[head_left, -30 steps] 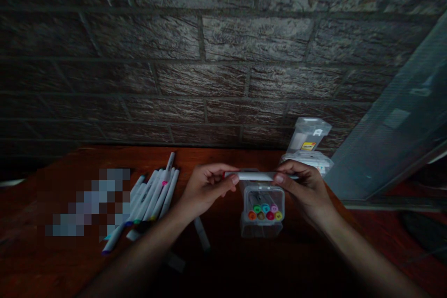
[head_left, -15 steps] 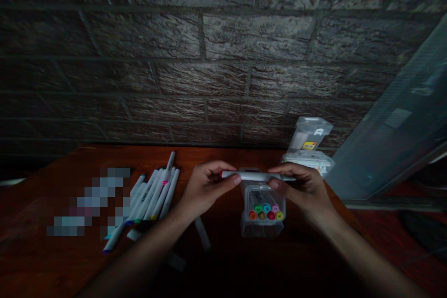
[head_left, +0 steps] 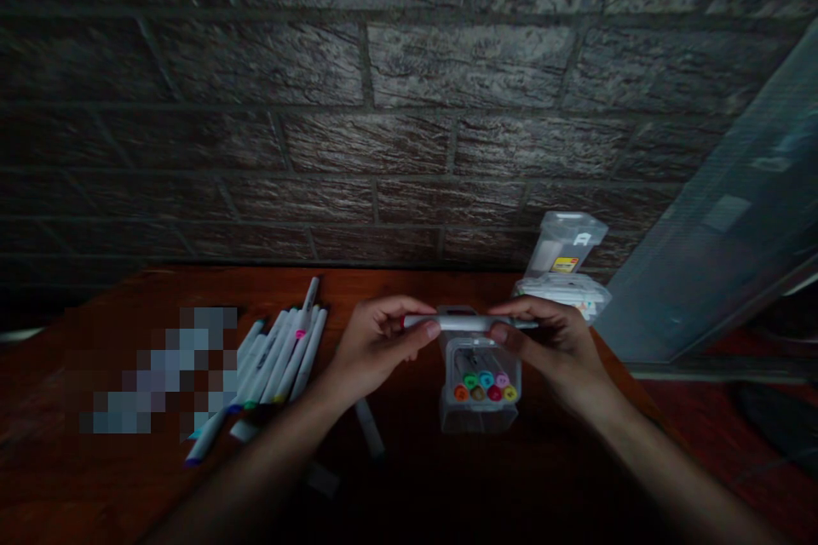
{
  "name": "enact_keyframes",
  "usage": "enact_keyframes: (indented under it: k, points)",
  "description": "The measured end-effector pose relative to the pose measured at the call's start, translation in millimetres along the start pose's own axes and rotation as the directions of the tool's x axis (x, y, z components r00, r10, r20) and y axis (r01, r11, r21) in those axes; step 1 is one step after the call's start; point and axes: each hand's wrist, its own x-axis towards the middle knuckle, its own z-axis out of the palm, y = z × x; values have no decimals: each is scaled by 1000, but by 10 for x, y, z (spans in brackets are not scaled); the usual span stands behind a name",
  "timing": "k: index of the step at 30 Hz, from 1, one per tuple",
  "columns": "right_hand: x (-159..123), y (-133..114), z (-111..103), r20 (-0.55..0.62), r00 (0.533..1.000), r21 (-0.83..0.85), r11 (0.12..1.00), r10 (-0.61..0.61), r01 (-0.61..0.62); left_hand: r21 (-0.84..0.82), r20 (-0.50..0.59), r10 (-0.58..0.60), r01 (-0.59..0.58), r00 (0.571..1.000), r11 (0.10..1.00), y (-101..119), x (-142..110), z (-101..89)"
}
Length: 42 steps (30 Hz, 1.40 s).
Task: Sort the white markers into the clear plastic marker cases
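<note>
A white marker (head_left: 465,323) lies level between my two hands, red at its left end. My left hand (head_left: 387,345) pinches that end between thumb and fingers. The other end is gripped by my right hand (head_left: 548,341), and a thin grey tip shows past its fingers. Just below the marker stands a clear plastic case (head_left: 481,419), its lid part raised behind. Inside, several markers (head_left: 486,387) show coloured ends in two rows: green, blue and pink above, orange, brown, red and yellow below.
Several loose white markers (head_left: 274,362) lie left of my left hand, one with a pink band. A single marker (head_left: 369,428) rests near my left forearm. Another clear case (head_left: 566,260) stands at the back right. Behind the wooden table (head_left: 185,285) rises a brick wall (head_left: 409,145).
Both hands keep hold of the marker in nearly the same place. The view has shifted very slightly; the case and loose markers stay where they were.
</note>
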Motion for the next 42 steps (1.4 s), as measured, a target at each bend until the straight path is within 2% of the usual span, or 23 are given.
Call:
enact_keyframes:
  k: [24,31,42]
  points:
    - [30,1,-18,-32,999,4,1000,30,-30,-145,21,12,-9,1000,989,-52,-4,-39]
    - [20,3,-14,-39,997,68,995,71,-69,-242,44,34,-23,998,970,-89,-3,-53]
    - [36,-50,16,-63,982,194,968,177,-162,-324,70,20,4,997,946,-19,-13,-54]
